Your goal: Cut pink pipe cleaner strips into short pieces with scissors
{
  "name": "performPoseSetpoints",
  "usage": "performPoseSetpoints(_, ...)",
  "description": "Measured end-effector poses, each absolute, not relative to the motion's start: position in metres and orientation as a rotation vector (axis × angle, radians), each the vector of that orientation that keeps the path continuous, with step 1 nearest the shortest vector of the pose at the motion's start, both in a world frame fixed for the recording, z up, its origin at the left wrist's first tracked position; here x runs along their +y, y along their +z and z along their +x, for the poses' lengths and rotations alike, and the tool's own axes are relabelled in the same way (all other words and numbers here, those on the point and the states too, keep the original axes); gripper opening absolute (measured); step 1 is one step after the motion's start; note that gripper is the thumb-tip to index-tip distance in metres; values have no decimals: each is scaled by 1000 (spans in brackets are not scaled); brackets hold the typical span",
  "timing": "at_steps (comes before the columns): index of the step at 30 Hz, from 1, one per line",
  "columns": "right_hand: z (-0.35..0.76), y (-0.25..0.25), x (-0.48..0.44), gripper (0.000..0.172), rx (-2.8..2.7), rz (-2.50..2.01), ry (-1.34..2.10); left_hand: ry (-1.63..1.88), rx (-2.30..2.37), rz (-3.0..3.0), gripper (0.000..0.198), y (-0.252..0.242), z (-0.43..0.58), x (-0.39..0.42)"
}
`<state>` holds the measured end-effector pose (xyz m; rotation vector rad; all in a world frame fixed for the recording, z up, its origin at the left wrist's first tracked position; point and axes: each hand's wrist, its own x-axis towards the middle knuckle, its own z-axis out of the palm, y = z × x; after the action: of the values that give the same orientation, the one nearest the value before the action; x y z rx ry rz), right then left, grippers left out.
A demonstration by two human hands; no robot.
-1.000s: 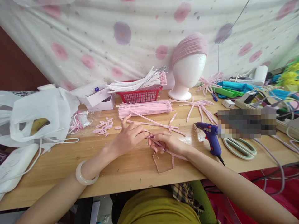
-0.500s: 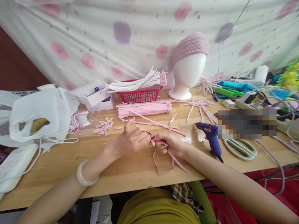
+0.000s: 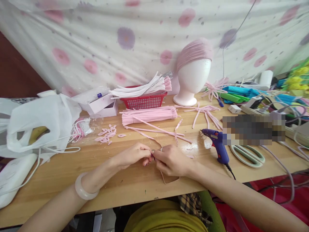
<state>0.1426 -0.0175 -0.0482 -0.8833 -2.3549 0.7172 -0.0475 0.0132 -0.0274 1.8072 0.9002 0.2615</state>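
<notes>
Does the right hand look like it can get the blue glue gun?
Probably yes: nothing tall stands between the right hand and the glue gun, though the right hand is busy up against the left hand.

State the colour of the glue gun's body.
The glue gun is dark blue, in the head view.

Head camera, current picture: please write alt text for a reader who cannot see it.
A person's left hand and right hand meet above a wooden table; what they pinch is unclear. Beyond them are a bundle of pink stems and a red basket, with a glue gun to the right.
</notes>
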Motion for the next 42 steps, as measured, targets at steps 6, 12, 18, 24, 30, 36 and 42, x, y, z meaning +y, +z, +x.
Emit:
performPoseSetpoints(6, 146, -41, -14, 11, -2291, -965, 764, 330, 966, 2016, 24, -26, -49, 8)
performPoseSetpoints(12, 155, -37, -3, 20, -2101, -1043, 1240, 787, 558, 3467, 22, -35, -51, 8)
performPoseSetpoints(18, 154, -39, 1, 19, -2009, -1064, 1592, 956, 391, 3629, 14, -32, -49, 9)
performPoseSetpoints(24, 152, -37, -6, 20, -1956, -1065, 1398, 874, 545, 3001, 24, -33, -42, 3)
performPoseSetpoints(30, 150, -37, -19, 15, -2093, -998, 1032, 434, 941, 2080, 23, -21, -39, -3)
performPoseSetpoints(36, 146, -40, -22, 17, -2190, -978, 836, 248, 860, 1641, 17, -24, -43, 10)
performPoseSetpoints(42, 152, -36, -13, 18, -1946, -1121, 1231, 587, 671, 2960, 23, -23, -50, 11)
